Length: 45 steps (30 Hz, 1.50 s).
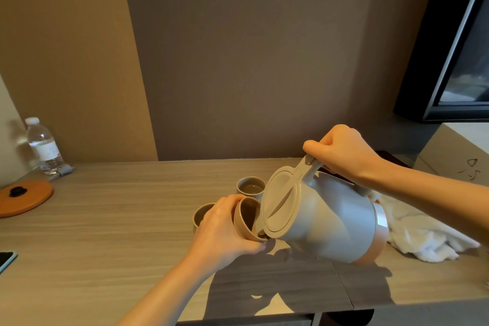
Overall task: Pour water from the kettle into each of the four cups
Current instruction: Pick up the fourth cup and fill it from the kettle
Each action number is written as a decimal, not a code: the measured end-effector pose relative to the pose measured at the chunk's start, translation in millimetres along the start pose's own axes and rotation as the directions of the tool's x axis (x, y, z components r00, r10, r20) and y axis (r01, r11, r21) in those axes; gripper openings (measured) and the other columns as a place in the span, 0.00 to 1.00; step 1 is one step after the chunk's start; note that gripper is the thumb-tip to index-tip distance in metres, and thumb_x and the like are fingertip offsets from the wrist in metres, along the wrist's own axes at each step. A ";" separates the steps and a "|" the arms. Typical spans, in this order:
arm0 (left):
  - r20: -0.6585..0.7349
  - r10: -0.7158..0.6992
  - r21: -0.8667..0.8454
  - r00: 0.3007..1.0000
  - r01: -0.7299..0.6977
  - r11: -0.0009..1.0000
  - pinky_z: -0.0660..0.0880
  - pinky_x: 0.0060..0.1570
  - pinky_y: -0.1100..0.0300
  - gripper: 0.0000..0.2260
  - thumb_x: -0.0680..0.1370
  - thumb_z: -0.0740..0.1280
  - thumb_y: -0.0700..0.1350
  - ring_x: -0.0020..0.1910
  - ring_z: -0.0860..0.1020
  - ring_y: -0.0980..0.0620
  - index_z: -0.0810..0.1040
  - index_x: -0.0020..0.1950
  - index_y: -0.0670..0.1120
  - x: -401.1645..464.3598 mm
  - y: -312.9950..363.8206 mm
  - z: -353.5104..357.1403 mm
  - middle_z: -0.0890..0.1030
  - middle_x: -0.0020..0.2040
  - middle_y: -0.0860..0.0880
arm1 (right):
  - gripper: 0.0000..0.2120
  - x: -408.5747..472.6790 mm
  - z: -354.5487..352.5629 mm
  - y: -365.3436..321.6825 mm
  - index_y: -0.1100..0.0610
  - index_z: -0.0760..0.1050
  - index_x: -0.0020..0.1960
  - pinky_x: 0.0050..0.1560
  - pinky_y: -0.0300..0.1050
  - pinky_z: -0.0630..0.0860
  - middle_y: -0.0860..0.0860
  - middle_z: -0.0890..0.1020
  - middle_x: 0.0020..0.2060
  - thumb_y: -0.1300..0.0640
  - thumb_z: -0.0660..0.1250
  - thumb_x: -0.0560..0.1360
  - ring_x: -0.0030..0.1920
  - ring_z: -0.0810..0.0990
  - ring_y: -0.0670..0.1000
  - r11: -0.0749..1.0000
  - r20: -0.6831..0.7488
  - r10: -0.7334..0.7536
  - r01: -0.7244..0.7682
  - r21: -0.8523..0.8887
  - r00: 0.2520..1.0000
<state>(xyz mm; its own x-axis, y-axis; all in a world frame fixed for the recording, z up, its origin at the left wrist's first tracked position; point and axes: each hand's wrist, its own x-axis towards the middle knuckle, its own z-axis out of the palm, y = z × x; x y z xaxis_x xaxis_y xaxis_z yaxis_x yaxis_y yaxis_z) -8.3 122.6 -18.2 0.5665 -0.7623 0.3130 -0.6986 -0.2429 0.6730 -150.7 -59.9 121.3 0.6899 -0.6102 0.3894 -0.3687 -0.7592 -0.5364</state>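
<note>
Right now your right hand (344, 152) is wrapped tight around the handle of the grey kettle (330, 219), fingers curled under it and thumb pressed along the top, and the kettle hangs tipped steeply above the wooden table (119, 219) with its closed lid (281, 201) facing you. At the kettle's spout, your left hand (225, 225) grips a tan cup (247, 217), fingers curled round its side, and holds it off the table, tilted so its mouth meets the spout; whether water is running you cannot tell. Just behind the kettle's lid stands a second cup (250, 186) with liquid in it, upright on the table. A third cup (202, 216) sits beyond your left hand from the kettle, partly hidden by your knuckles. On the kettle's base side lies a crumpled white towel (423, 230). Well away from the kettle, past the cups, are an orange lid (25, 197) with a black knob and a water bottle (43, 145).
</note>
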 end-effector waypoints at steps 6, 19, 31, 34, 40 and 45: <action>-0.006 -0.004 -0.013 1.000 0.004 1.000 0.79 0.52 0.57 0.36 0.53 0.80 0.64 0.54 0.76 0.60 0.71 0.57 0.62 1.1 -0.8 0.1 0.77 0.54 0.64 | 0.32 1.3 -0.4 -3.6 0.68 0.79 0.30 0.35 0.60 0.78 0.58 0.72 0.24 0.38 0.58 0.60 0.28 0.71 0.55 1.000 0.004 -0.018 0.018 -0.011 1.000; -0.066 -0.030 -0.071 0.997 0.025 0.997 0.79 0.52 0.60 0.37 0.53 0.80 0.64 0.55 0.76 0.59 0.70 0.58 0.62 -2.0 -1.4 7.4 0.77 0.54 0.64 | 0.30 7.4 -3.4 -5.1 0.68 0.77 0.28 0.32 0.51 0.73 0.57 0.70 0.23 0.39 0.59 0.62 0.27 0.69 0.54 0.998 -0.002 -0.061 0.061 -0.025 0.998; -0.099 -0.072 -0.127 0.993 0.059 0.990 0.79 0.52 0.57 0.37 0.52 0.81 0.63 0.54 0.76 0.58 0.70 0.57 0.61 -3.9 1.0 8.6 0.78 0.52 0.64 | 0.26 11.8 -8.5 -8.9 0.69 0.76 0.28 0.31 0.49 0.70 0.57 0.70 0.22 0.47 0.62 0.71 0.26 0.69 0.54 0.994 0.004 -0.105 0.105 -0.025 0.994; -0.099 -0.089 -0.150 0.991 0.074 0.986 0.79 0.53 0.56 0.37 0.52 0.81 0.62 0.54 0.76 0.59 0.70 0.57 0.61 -5.1 0.8 9.6 0.78 0.52 0.64 | 0.25 12.1 -9.0 -10.5 0.67 0.74 0.26 0.31 0.49 0.69 0.56 0.69 0.22 0.47 0.62 0.71 0.26 0.68 0.54 0.993 0.006 -0.117 0.117 -0.033 0.993; -0.100 -0.110 -0.185 0.989 0.090 0.979 0.80 0.53 0.55 0.36 0.51 0.81 0.62 0.54 0.77 0.60 0.71 0.55 0.62 -7.8 -0.1 12.9 0.78 0.51 0.64 | 0.29 13.6 -7.8 -13.2 0.69 0.77 0.30 0.31 0.49 0.69 0.57 0.69 0.23 0.42 0.59 0.67 0.26 0.68 0.55 0.991 0.025 -0.120 0.121 -0.060 0.992; -0.108 -0.123 -0.237 0.987 0.094 0.967 0.80 0.52 0.56 0.36 0.51 0.81 0.60 0.54 0.77 0.58 0.72 0.55 0.61 -10.5 0.8 13.4 0.79 0.51 0.63 | 0.25 12.6 -9.3 -18.3 0.68 0.75 0.27 0.30 0.48 0.67 0.56 0.67 0.22 0.48 0.62 0.72 0.26 0.65 0.53 0.989 0.035 -0.131 0.133 -0.071 0.991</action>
<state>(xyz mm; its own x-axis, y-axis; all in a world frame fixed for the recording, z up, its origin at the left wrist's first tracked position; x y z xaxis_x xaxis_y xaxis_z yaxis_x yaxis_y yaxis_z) -20.6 122.3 -30.0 0.6916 -0.6578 0.2983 -0.5184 -0.1645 0.8392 -141.1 -55.8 143.0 0.7534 -0.4974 0.4302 -0.3169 -0.8478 -0.4253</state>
